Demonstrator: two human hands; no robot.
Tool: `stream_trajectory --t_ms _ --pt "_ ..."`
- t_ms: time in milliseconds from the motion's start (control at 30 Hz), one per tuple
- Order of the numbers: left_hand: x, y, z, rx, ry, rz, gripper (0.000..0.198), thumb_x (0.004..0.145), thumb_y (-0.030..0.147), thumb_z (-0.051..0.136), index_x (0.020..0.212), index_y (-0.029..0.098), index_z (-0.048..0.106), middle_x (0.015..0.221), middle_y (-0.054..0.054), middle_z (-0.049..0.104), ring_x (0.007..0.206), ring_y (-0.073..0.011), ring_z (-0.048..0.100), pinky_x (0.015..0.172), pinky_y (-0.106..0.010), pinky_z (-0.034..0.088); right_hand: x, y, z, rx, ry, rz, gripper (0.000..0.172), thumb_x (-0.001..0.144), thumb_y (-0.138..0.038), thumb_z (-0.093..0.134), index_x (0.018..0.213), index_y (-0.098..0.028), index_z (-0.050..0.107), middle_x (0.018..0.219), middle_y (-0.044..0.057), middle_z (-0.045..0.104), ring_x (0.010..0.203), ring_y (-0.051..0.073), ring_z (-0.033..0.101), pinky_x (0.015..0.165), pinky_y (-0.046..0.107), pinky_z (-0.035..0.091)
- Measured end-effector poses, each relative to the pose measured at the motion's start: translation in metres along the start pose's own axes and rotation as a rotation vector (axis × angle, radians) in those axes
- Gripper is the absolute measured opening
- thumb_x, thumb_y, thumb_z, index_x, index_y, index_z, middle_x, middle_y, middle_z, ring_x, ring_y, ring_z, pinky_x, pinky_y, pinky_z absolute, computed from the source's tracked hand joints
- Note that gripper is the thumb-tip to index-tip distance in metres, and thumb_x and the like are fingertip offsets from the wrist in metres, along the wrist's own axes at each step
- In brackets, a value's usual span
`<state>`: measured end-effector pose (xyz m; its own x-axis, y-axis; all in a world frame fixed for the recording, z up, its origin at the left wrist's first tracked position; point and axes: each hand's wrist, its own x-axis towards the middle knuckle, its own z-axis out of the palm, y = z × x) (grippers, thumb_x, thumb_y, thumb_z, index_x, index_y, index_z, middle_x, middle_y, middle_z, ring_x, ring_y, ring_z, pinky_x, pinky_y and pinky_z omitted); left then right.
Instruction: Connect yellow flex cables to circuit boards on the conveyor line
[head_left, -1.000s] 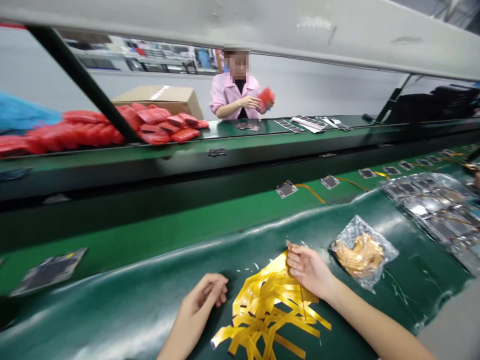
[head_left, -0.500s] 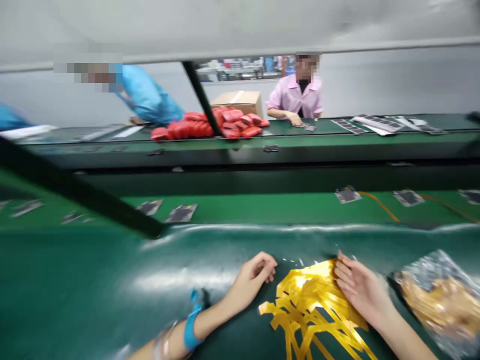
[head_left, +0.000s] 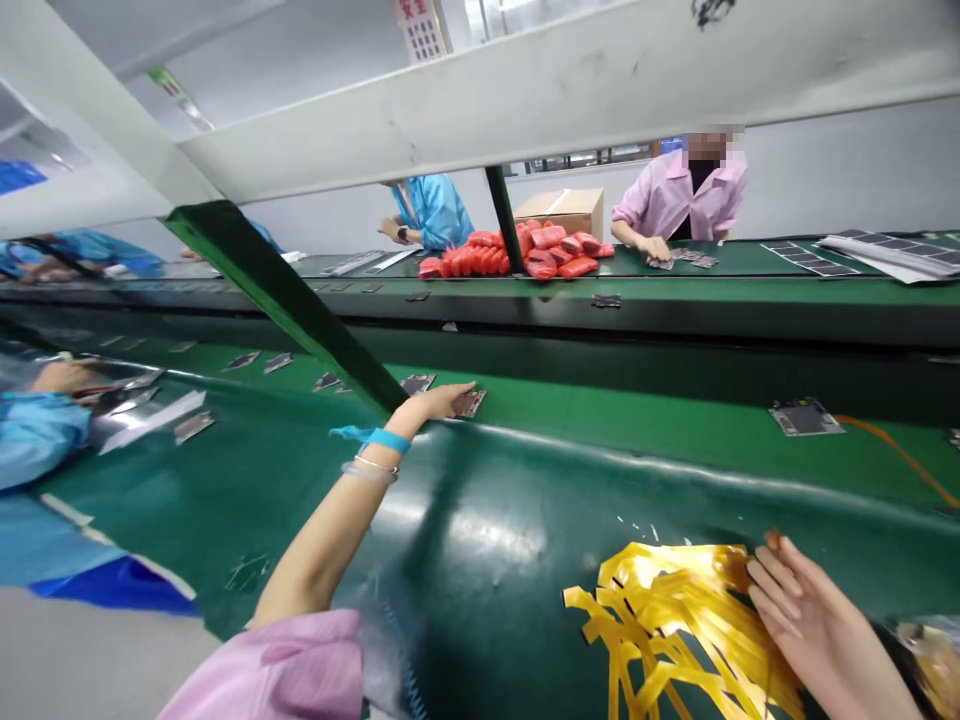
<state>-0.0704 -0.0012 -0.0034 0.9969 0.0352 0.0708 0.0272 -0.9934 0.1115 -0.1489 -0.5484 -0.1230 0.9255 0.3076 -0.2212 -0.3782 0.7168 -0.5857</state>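
Observation:
My left hand (head_left: 437, 401), with a blue band and bracelets on the wrist, reaches to the green belt (head_left: 600, 420). Its fingers grip a flat circuit board (head_left: 471, 403) at the near edge of the belt. At the lower right, my right hand (head_left: 799, 610) is closed, thumb and forefinger pinched together. Something small and brownish shows at its fingertips, too small to name. Just left of it lies a tangled pile of shiny yellow flat strips (head_left: 675, 590) on the dark green mat (head_left: 517, 570).
More boards lie along the belt, one board (head_left: 806, 417) with an orange strip. A slanted green post (head_left: 300, 310) rises near my left hand. Co-workers sit opposite and at left, one sleeve (head_left: 37, 430) close by. Red packets (head_left: 555, 245) stand across. A plastic bag (head_left: 934, 650) lies far right.
My left hand has moved from beside the yellow strips, forward and left to a board on the belt. My right hand stays by the strips. The view has swung left.

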Motion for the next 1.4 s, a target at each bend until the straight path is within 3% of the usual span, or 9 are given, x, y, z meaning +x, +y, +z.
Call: stream_trajectory --t_ms 200,400,500,633,700,800,967,1167,1400 --pt "0.007 -0.009 -0.001 0.062 -0.087 -0.072 0.057 0.057 0.023 0.075 0.113 0.016 0.062 0.104 -0.009 0.066 0.110 -0.0315 0.051 0.094 -0.034 0.040 -0.004 0.004 0.017 -0.216 0.023 -0.162 0.032 0.081 -0.035 0.085 0.081 -0.020 0.057 0.067 -0.004 0.047 0.055 0.008 0.040 0.047 0.016 0.039" --pt "0.007 0.033 -0.023 -0.037 -0.015 -0.078 0.050 0.057 0.031 0.078 0.099 0.018 0.054 0.086 -0.004 0.064 0.089 -0.0271 0.058 0.079 -0.030 0.042 -0.020 0.001 0.038 -0.378 -0.040 -0.198 0.031 0.084 -0.043 0.080 0.089 -0.020 0.059 0.065 -0.005 0.043 0.055 0.009 0.034 0.048 0.019 0.028" --pt "-0.008 0.088 -0.026 -0.136 0.074 -0.020 0.044 0.071 0.034 0.073 0.108 0.019 0.053 0.091 -0.004 0.067 0.086 -0.0252 0.062 0.078 -0.030 0.043 -0.026 0.004 0.045 -0.535 -0.043 -0.266 0.032 0.088 -0.050 0.074 0.091 -0.019 0.064 0.063 -0.006 0.036 0.055 0.010 0.029 0.050 0.020 0.027" --pt "-0.064 0.197 0.006 -0.345 0.123 0.179 0.031 0.092 0.044 0.055 0.113 0.021 0.051 0.109 -0.005 0.068 0.095 -0.0197 0.064 0.079 -0.026 0.047 -0.031 0.012 0.054 -0.793 -0.015 -0.454 0.035 0.093 -0.051 0.066 0.079 -0.019 0.066 0.065 -0.001 0.049 0.065 0.014 0.045 0.063 0.024 0.040" --pt "-0.101 0.246 0.028 -0.698 -0.008 0.348 0.026 0.092 0.040 0.058 0.107 0.020 0.050 0.101 -0.004 0.069 0.087 -0.0178 0.065 0.072 -0.025 0.048 -0.035 0.017 0.057 -0.829 -0.007 -0.480 0.030 0.089 -0.050 0.070 0.086 -0.020 0.070 0.065 -0.001 0.052 0.063 0.015 0.047 0.062 0.025 0.042" --pt "-0.146 0.286 0.049 -0.847 -0.231 0.381 0.019 0.094 0.033 0.055 0.105 0.021 0.046 0.080 0.002 0.066 0.065 -0.0136 0.060 0.057 -0.023 0.041 -0.041 0.024 0.057 -0.895 -0.009 -0.452 0.029 0.077 -0.042 0.081 0.095 -0.020 0.073 0.060 -0.005 0.044 0.053 0.013 0.039 0.053 0.024 0.038" --pt "-0.171 0.288 0.061 -0.809 -0.242 0.368 0.016 0.094 0.033 0.052 0.091 0.022 0.039 0.065 0.007 0.048 0.054 -0.0105 0.043 0.051 -0.024 0.029 -0.046 0.033 0.051 -1.102 0.089 -0.510 0.018 0.081 -0.036 0.074 0.078 -0.019 0.073 0.056 -0.007 0.029 0.051 0.012 0.033 0.051 0.024 0.036" --pt "-0.173 0.283 0.066 -0.779 -0.220 0.411 0.016 0.095 0.028 0.051 0.089 0.022 0.036 0.065 0.008 0.041 0.052 -0.0099 0.036 0.053 -0.027 0.024 -0.047 0.032 0.052 -1.238 0.165 -0.622 0.010 0.081 -0.028 0.070 0.079 -0.020 0.077 0.051 -0.006 0.040 0.047 0.012 0.038 0.050 0.023 0.040" --pt "-0.162 0.280 0.063 -1.132 -0.490 0.237 0.027 0.088 0.028 0.061 0.096 0.022 0.036 0.080 0.004 0.052 0.068 -0.0113 0.049 0.059 -0.024 0.038 -0.051 0.031 0.050 -1.360 -0.073 -0.720 0.011 0.085 -0.017 0.064 0.085 -0.023 0.074 0.059 -0.004 0.055 0.045 0.011 0.039 0.052 0.024 0.043"
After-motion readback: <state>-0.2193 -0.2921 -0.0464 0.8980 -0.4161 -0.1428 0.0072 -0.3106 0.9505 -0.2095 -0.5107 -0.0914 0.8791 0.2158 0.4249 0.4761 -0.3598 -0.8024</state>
